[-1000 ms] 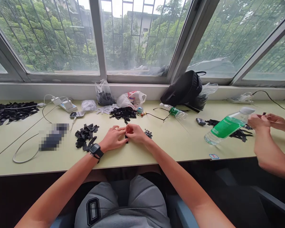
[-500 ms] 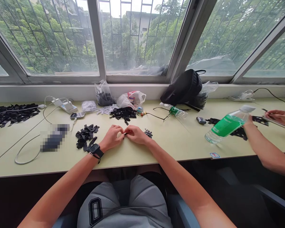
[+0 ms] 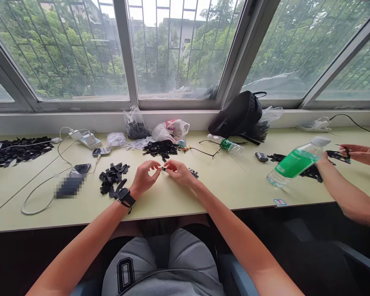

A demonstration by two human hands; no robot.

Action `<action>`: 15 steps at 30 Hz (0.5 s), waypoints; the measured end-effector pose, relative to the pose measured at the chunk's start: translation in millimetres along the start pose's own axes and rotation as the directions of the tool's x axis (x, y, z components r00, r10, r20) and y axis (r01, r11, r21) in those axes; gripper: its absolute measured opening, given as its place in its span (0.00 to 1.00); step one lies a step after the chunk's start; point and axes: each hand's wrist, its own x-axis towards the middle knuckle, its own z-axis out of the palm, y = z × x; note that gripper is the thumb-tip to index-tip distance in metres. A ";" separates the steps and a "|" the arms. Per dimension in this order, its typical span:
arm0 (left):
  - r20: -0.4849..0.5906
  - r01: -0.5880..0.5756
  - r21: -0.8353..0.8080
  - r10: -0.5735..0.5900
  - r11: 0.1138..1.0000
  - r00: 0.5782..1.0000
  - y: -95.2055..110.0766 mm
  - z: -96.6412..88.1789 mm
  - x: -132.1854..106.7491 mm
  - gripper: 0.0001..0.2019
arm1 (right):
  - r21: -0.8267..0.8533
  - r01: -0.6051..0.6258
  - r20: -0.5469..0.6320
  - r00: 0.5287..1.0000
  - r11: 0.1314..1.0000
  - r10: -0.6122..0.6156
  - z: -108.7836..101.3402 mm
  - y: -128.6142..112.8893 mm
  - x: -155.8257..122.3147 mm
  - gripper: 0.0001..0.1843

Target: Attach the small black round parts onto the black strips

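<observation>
My right hand (image 3: 179, 172) pinches a small black strip (image 3: 163, 168) between its thumb and fingertips, above the pale green tabletop (image 3: 234, 185). My left hand (image 3: 144, 178) is close by on the strip's left, with its fingers curled and slightly apart. I cannot see it clearly gripping the strip. Next to my right fingers lies a little heap of small dark pieces (image 3: 193, 173). A pile of black fabric strips (image 3: 112, 177) lies left of my left hand, and a black wristwatch (image 3: 125, 197) sits on my left wrist.
A co-worker's arm (image 3: 348, 193) reaches in at right, its hand (image 3: 357, 154) holding black strips beyond a green-labelled bottle (image 3: 292, 164). Along the window are plastic bags, a black bag (image 3: 237, 115), more black strips (image 3: 160, 149), phones and white cables.
My hands have eased slightly apart, and my left fingers have opened a little. The co-worker's hand has shifted slightly right.
</observation>
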 end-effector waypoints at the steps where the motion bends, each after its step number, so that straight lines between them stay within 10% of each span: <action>1: 0.024 0.006 -0.024 -0.005 1.000 1.000 -0.2 1.1 -0.6 0.07 | 0.019 -0.004 0.009 1.000 1.000 0.004 0.2 -0.3 -0.3 0.11; 15: 0.183 0.252 -0.360 -0.197 0.898 0.963 -12.6 6.9 1.1 0.14 | 0.102 -0.002 0.048 0.999 0.995 -0.003 -0.5 -5.8 -0.2 0.09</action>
